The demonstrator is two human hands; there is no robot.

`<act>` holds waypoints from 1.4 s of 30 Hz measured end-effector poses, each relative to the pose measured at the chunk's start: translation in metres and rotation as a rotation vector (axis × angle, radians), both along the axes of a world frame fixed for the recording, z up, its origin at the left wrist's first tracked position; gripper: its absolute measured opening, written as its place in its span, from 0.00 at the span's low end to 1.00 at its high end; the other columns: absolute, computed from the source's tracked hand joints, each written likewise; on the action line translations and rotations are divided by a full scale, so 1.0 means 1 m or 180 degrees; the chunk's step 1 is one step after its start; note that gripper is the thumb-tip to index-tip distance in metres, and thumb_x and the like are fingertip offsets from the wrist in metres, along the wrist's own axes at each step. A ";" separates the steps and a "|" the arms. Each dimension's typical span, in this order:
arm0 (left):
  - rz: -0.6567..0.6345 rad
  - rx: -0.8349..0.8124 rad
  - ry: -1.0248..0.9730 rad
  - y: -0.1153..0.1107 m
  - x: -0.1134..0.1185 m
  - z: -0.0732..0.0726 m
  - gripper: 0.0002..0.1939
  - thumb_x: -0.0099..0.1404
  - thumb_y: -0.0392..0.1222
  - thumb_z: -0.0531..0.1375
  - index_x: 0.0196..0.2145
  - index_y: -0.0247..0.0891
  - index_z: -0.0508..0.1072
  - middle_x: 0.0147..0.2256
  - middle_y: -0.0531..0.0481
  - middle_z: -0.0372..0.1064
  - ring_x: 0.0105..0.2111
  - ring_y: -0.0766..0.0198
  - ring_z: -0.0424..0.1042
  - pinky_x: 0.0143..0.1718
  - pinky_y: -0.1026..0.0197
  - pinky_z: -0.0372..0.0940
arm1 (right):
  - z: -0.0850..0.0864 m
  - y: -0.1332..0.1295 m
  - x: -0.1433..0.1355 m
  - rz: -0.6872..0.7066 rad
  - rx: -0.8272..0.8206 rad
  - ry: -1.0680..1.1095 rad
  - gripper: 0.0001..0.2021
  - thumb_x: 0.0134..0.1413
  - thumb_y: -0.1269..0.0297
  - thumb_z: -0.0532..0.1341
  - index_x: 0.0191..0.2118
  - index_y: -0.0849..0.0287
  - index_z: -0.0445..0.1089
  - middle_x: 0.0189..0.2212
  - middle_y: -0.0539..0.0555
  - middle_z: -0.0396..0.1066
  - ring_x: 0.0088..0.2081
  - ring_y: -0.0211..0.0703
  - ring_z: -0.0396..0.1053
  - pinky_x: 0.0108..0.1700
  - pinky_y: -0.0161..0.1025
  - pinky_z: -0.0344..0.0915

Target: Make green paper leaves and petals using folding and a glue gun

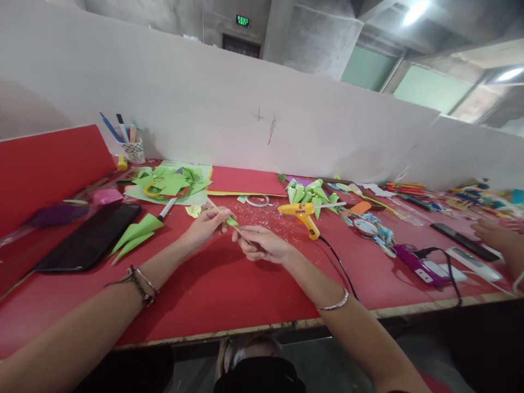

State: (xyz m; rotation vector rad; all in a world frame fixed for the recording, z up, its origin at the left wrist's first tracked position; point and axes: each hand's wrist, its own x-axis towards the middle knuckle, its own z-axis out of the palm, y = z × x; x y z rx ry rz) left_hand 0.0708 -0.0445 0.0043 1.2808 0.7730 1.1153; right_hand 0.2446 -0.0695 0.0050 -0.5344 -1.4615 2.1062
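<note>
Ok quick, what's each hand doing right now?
Left hand: closed, pinching one end of a small green paper piece.
Right hand: closed, its grip on the other end of the same piece.

The broad stretch of red table top (229, 284) between the 2 forearms and the near edge lies bare, so a hand can pass freely there. To the left, a flat black phone (88, 237) and 2 folded green paper cones (135, 233) block the way. Just beyond the hands, a yellow glue gun (302, 214) stands in the path, and its black cord (339, 267) trails toward the near edge beside the right forearm. Farther right, a purple device (415, 265) and a co-worker's hand (493, 234) crowd the surface. A white partition wall (245, 120) closes off the far side.
</note>
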 end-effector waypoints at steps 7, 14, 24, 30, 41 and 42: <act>0.0508 -0.0134 -0.0289 0.008 -0.010 0.007 0.10 0.54 0.45 0.59 0.24 0.35 0.70 0.15 0.57 0.59 0.16 0.75 0.57 0.17 0.71 0.52 | -0.005 0.006 0.001 -0.0455 0.0047 -0.0119 0.11 0.57 0.61 0.50 0.33 0.63 0.64 0.14 0.41 0.49 0.13 0.24 0.40 0.17 0.27 0.39; 0.1127 -0.0339 -0.0810 0.016 -0.018 0.013 0.09 0.56 0.43 0.58 0.23 0.35 0.67 0.12 0.61 0.52 0.13 0.76 0.54 0.19 0.70 0.57 | -0.006 0.006 -0.001 -0.0670 0.0172 -0.0213 0.11 0.55 0.60 0.52 0.30 0.62 0.63 0.14 0.41 0.49 0.14 0.24 0.41 0.17 0.28 0.38; 0.1515 -0.0518 -0.1198 0.033 -0.045 0.021 0.12 0.60 0.45 0.54 0.22 0.38 0.64 0.12 0.60 0.51 0.14 0.75 0.49 0.19 0.67 0.53 | -0.007 0.011 0.001 -0.1611 0.0458 -0.0137 0.10 0.51 0.58 0.54 0.29 0.60 0.61 0.14 0.40 0.48 0.14 0.25 0.43 0.18 0.28 0.41; 0.1590 -0.0039 -0.0578 0.038 -0.048 0.010 0.12 0.56 0.49 0.54 0.21 0.40 0.66 0.13 0.58 0.51 0.14 0.72 0.48 0.19 0.64 0.50 | -0.009 0.014 0.001 -0.1975 0.0543 -0.0371 0.12 0.50 0.59 0.52 0.37 0.61 0.64 0.14 0.42 0.54 0.14 0.27 0.48 0.17 0.28 0.42; 0.0960 0.1662 0.2361 0.021 -0.034 0.002 0.11 0.55 0.47 0.55 0.22 0.38 0.71 0.22 0.53 0.65 0.22 0.67 0.59 0.24 0.66 0.51 | -0.012 0.009 -0.007 -0.1827 0.0266 -0.0862 0.25 0.42 0.72 0.53 0.50 0.54 0.50 0.28 0.45 0.61 0.14 0.24 0.53 0.17 0.27 0.48; 0.0991 0.1857 0.2740 0.021 -0.034 0.000 0.12 0.56 0.47 0.54 0.24 0.38 0.71 0.23 0.52 0.66 0.23 0.67 0.60 0.25 0.66 0.52 | -0.013 0.008 -0.007 -0.1765 0.0323 -0.0875 0.28 0.41 0.73 0.54 0.52 0.52 0.48 0.31 0.46 0.61 0.17 0.25 0.58 0.19 0.28 0.52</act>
